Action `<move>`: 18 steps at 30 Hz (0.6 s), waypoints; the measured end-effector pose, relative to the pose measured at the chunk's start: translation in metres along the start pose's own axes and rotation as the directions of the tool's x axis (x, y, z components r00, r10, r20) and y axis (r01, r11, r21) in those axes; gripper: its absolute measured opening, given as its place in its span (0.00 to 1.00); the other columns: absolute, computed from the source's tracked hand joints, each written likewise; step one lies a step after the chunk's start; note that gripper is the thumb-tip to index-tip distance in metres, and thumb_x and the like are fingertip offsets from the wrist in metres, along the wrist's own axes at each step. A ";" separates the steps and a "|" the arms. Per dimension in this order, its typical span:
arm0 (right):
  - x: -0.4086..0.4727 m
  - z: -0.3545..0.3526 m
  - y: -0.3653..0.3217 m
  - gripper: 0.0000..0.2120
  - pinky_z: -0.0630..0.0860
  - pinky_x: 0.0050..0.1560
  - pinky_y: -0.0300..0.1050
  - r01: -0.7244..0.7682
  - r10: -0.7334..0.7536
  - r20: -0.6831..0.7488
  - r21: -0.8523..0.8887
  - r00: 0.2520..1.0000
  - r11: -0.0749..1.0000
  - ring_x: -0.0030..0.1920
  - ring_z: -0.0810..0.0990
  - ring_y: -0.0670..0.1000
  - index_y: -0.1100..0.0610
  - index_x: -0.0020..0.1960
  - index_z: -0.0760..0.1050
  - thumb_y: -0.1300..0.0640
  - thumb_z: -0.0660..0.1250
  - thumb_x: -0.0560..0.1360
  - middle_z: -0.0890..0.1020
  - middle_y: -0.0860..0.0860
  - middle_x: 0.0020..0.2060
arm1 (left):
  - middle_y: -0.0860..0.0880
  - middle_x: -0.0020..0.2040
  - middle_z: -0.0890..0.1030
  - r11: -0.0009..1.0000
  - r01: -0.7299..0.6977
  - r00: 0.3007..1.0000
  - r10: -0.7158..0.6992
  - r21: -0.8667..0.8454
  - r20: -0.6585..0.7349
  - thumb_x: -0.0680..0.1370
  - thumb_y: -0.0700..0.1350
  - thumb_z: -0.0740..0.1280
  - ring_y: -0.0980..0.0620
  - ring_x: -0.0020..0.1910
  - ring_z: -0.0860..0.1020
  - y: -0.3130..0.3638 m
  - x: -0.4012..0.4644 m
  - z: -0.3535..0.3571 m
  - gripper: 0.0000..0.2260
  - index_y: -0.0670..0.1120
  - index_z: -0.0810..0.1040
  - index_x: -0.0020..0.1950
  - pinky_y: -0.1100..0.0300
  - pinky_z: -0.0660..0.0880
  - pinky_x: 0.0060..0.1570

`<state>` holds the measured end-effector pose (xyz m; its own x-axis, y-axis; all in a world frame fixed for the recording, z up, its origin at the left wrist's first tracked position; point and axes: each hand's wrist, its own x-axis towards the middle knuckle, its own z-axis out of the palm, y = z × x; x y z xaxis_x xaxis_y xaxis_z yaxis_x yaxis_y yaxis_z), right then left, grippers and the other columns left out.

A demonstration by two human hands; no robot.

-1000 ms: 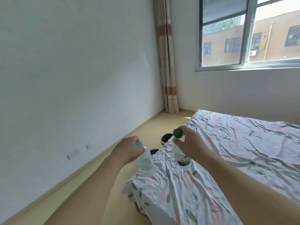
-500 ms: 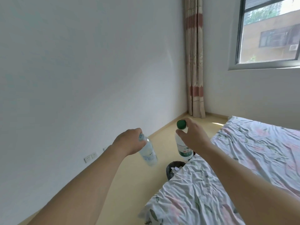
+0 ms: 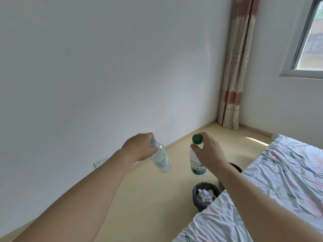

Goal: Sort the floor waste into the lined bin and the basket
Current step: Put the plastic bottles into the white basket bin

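Note:
My left hand (image 3: 139,148) grips the neck of a clear plastic bottle with a pale blue cap (image 3: 160,158), which hangs tilted over the floor. My right hand (image 3: 208,154) holds a clear bottle with a green cap and green label (image 3: 197,165) by its neck, upright. Below the right forearm stands a bin with a black liner (image 3: 196,191), holding white paper scraps. Behind it, a mesh basket (image 3: 236,167) shows partly, hidden by my right arm and the bed.
A bed with a floral sheet (image 3: 283,180) fills the lower right and covers part of the bin. A white wall with a socket (image 3: 100,162) runs along the left. A curtain (image 3: 234,67) hangs in the far corner beside a window (image 3: 311,41).
The view has swung left and closer to the floor gap beside the bed. Both hands, still holding their bottles, have moved off the bed to above the floor; the bin and basket now show.

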<state>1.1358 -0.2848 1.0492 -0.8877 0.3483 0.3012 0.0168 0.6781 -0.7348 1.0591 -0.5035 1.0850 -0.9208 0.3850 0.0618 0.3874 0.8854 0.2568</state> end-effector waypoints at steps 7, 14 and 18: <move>0.090 0.151 -0.058 0.12 0.67 0.49 0.42 -0.077 0.075 0.020 0.095 0.997 0.992 0.52 0.72 0.49 0.54 0.59 0.71 0.55 0.65 0.76 0.75 0.47 0.51 | 0.51 0.45 0.78 1.000 0.009 0.999 -0.009 0.007 0.032 0.75 0.53 0.63 0.49 0.43 0.78 -0.153 0.094 -0.029 0.09 0.50 0.73 0.51 0.56 0.73 0.39; 0.169 0.255 -0.081 0.08 0.68 0.48 0.42 -0.118 0.114 0.064 0.069 0.991 0.991 0.50 0.72 0.48 0.51 0.54 0.70 0.55 0.65 0.76 0.75 0.45 0.50 | 0.51 0.42 0.77 0.992 0.044 0.998 -0.038 -0.120 0.047 0.75 0.53 0.64 0.51 0.36 0.74 -0.268 0.197 -0.023 0.07 0.50 0.73 0.48 0.59 0.70 0.35; 0.222 0.288 -0.055 0.10 0.67 0.49 0.41 -0.251 0.251 0.018 0.053 0.968 0.966 0.51 0.72 0.49 0.53 0.58 0.70 0.56 0.64 0.77 0.74 0.46 0.50 | 0.51 0.41 0.77 0.979 0.035 0.996 -0.019 -0.199 0.082 0.75 0.52 0.64 0.52 0.33 0.73 -0.291 0.265 0.010 0.06 0.51 0.72 0.46 0.59 0.70 0.33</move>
<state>0.8052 -0.4307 0.9815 -0.8632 0.4955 0.0966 0.2147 0.5335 -0.8181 0.7032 -0.6562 1.0167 -0.9212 0.3885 -0.0226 0.3386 0.8287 0.4458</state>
